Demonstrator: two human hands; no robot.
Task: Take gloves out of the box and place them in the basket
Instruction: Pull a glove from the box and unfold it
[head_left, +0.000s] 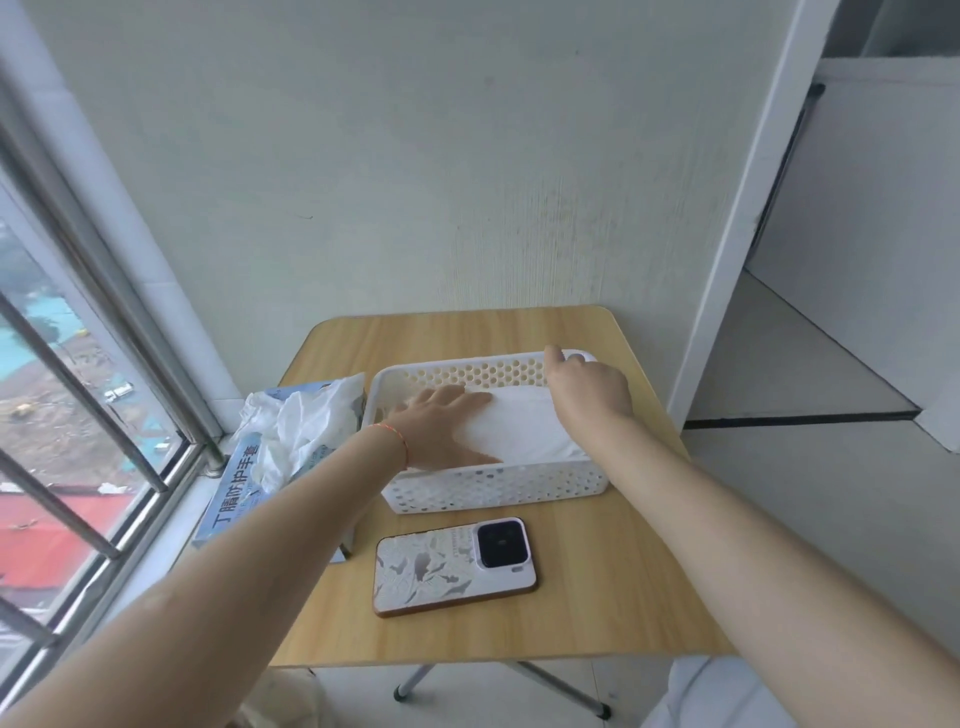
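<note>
The person's left hand (441, 428) lies flat inside the white basket (493, 486), fingers straight and spread, pressing down on a white stack of gloves (524, 428) that already fills much of the floor of it. The right hand (589, 387) is up at the far right corner of the basket, its fingers curled over the rim there, so I take it to be steadying the basket, though the palm side is turned away and I cannot tell how firmly it grips. The glove box (234, 493), blue with printed lettering, sits just beside the basket on its left, at the edge of the small wooden table (597, 597) near the window (78, 415), and a loose tuft of gloves (301, 426) spills out of its opening. A phone (454, 566) lies face down on the table in front of the basket, apart from it. The step in hand looks like settling the stack that is in. To do it well, I would keep the palm flat and push evenly so the thin gloves lie level rather than bunching against one wall, and keep the other hand on the rim so the light basket does not slide toward the phone. For the tuft at the box, pinching it low near the opening would probably stop extra gloves from trailing out.
</note>
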